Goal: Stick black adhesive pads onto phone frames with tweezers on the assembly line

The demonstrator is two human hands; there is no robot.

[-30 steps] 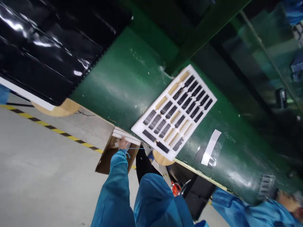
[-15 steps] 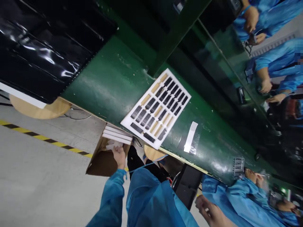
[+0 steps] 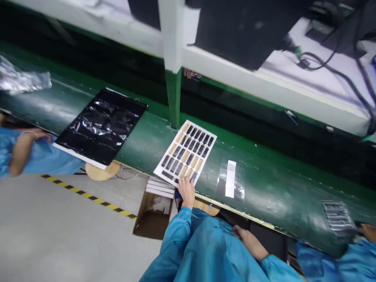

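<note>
Green conveyor belt (image 3: 279, 196), white foam tray (image 3: 188, 154) pinned flat under open left hand (image 3: 185, 192) against sliding, right hand (image 3: 248, 242) just lying open on gown (image 3: 205, 250).

- Left of my fingers (image 3: 184, 186), I see grey concrete floor (image 3: 73, 231) with yellow-and-black hazard tape (image 3: 88, 199).
- Just below them: a round wooden stool (image 3: 207, 207).
- Beyond them: a green post (image 3: 174, 98) under a white-railed bench (image 3: 264, 86).
- Far right of them: black cables (image 3: 337, 64) on that bench.

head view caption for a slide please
Left hand on a white foam tray of black components on a green work surface, beside a glossy black sheet.
</note>
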